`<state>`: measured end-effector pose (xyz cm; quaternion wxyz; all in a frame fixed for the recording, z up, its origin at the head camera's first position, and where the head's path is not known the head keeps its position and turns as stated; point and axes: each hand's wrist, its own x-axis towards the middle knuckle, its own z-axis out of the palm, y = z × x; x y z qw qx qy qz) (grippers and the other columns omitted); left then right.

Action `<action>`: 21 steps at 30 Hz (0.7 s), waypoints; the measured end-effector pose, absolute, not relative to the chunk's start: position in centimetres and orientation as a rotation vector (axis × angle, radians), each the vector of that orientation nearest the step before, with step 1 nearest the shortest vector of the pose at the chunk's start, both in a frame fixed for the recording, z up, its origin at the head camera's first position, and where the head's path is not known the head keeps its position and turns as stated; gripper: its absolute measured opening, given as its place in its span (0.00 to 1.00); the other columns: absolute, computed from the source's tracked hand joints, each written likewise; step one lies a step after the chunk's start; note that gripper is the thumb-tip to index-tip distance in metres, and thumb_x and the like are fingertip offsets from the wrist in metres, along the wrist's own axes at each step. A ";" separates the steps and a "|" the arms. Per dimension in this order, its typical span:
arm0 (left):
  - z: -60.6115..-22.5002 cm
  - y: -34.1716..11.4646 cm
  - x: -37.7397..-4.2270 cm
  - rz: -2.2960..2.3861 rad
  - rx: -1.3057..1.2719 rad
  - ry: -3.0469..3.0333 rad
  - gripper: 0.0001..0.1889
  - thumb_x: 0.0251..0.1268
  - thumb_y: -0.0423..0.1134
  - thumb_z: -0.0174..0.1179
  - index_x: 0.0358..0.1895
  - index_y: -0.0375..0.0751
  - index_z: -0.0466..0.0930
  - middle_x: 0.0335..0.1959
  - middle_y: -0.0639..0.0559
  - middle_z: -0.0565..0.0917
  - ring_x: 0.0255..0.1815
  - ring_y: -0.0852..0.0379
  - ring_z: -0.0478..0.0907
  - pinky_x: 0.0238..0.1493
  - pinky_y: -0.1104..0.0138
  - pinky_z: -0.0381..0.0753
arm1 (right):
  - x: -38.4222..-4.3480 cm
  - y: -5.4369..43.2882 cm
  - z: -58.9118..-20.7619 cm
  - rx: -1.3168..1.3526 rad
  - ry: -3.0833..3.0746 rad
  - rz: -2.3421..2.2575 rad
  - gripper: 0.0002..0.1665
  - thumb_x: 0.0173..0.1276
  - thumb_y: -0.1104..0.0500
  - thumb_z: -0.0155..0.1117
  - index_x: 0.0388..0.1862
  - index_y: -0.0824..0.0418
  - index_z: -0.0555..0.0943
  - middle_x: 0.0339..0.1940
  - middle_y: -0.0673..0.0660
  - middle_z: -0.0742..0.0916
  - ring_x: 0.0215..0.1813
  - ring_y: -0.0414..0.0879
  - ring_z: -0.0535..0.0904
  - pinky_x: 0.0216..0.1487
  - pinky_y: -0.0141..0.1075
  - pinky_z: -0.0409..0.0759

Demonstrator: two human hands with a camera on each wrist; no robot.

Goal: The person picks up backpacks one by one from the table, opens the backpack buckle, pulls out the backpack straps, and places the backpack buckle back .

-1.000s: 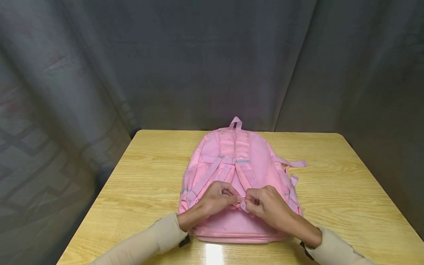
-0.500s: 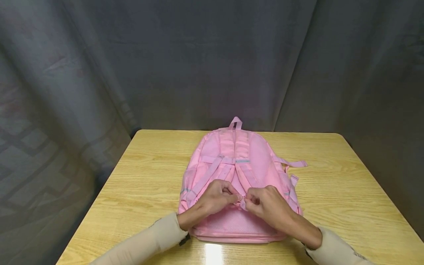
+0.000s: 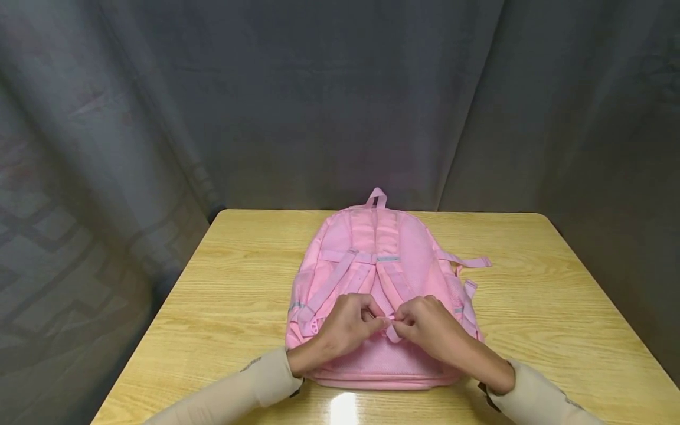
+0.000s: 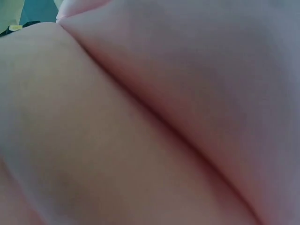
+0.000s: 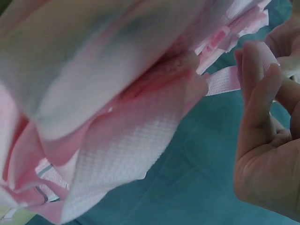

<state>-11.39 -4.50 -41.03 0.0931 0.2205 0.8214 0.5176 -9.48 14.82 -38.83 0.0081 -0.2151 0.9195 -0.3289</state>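
Note:
A pink backpack (image 3: pixel 372 236) lies back side up on the table, with its shoulder straps facing me. Over its lower middle, my left hand (image 3: pixel 347 324) and right hand (image 3: pixel 432 327) meet almost fingertip to fingertip. Between them runs a pink webbing strap (image 3: pixel 394 334), its loose end hanging below the fingers. In the right wrist view, thumb and fingers of the right hand (image 5: pixel 267 136) pinch this strap (image 5: pixel 224 80); behind it the left hand (image 5: pixel 283 40) is partly hidden. The left hand pinches at the strap too, the exact piece covered. Blurred skin (image 4: pixel 93 122) and pink fabric (image 4: pixel 225 70) fill the left wrist view.
The wooden table (image 3: pixel 234 271) extends on both sides of the backpack. A pink plastic buckle (image 3: pixel 317 324) lies left of the left hand. Loose strap ends (image 3: pixel 473 262) stick out at the right side. A dark grey curtain (image 3: pixel 329 106) hangs behind.
The left hand has turned slightly and uncovers the pink buckle beside it. The right fingers have shifted on the strap, and more of its loose end shows. The backpack stays in place.

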 end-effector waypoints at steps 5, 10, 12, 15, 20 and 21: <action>-41.1 -4.6 -11.5 1.548 0.647 2.424 0.05 0.58 0.30 0.69 0.27 0.41 0.84 0.20 0.52 0.85 0.17 0.66 0.76 0.15 0.75 0.72 | -9.3 14.7 -39.0 -0.688 2.837 -1.072 0.20 0.62 0.68 0.65 0.14 0.51 0.77 0.11 0.40 0.82 0.16 0.28 0.76 0.17 0.26 0.71; -41.1 -4.8 -11.7 1.593 0.608 2.365 0.04 0.58 0.30 0.69 0.28 0.40 0.84 0.21 0.50 0.85 0.18 0.66 0.75 0.15 0.76 0.72 | -9.2 14.6 -39.2 -0.769 2.876 -1.049 0.22 0.59 0.70 0.65 0.13 0.49 0.72 0.09 0.37 0.78 0.16 0.24 0.73 0.14 0.25 0.66; -41.2 -4.8 -11.7 1.620 0.584 2.329 0.03 0.59 0.31 0.68 0.29 0.40 0.84 0.22 0.49 0.86 0.18 0.64 0.75 0.15 0.76 0.71 | -9.2 14.7 -39.3 -0.816 2.895 -1.045 0.22 0.57 0.71 0.64 0.13 0.49 0.72 0.09 0.35 0.75 0.16 0.23 0.70 0.14 0.24 0.64; -41.3 -4.9 -11.7 1.679 0.536 2.252 0.02 0.60 0.30 0.68 0.31 0.36 0.84 0.24 0.47 0.87 0.21 0.59 0.79 0.17 0.76 0.72 | -9.2 14.7 -39.3 -0.864 2.937 -1.025 0.22 0.55 0.71 0.65 0.14 0.48 0.70 0.09 0.33 0.70 0.16 0.23 0.64 0.15 0.23 0.62; -41.3 -4.8 -11.7 1.771 0.433 2.121 0.03 0.61 0.28 0.66 0.33 0.31 0.84 0.28 0.44 0.88 0.30 0.48 0.87 0.28 0.70 0.85 | -9.2 14.7 -39.5 -0.885 2.963 -1.043 0.22 0.54 0.70 0.65 0.14 0.46 0.70 0.10 0.32 0.68 0.16 0.24 0.62 0.15 0.23 0.61; -41.2 -4.8 -11.7 1.785 0.411 2.097 0.03 0.61 0.28 0.66 0.33 0.30 0.83 0.28 0.44 0.88 0.31 0.47 0.87 0.30 0.68 0.86 | -9.3 14.8 -39.5 -0.891 2.962 -1.050 0.22 0.54 0.70 0.65 0.14 0.46 0.70 0.09 0.32 0.69 0.16 0.24 0.63 0.14 0.23 0.61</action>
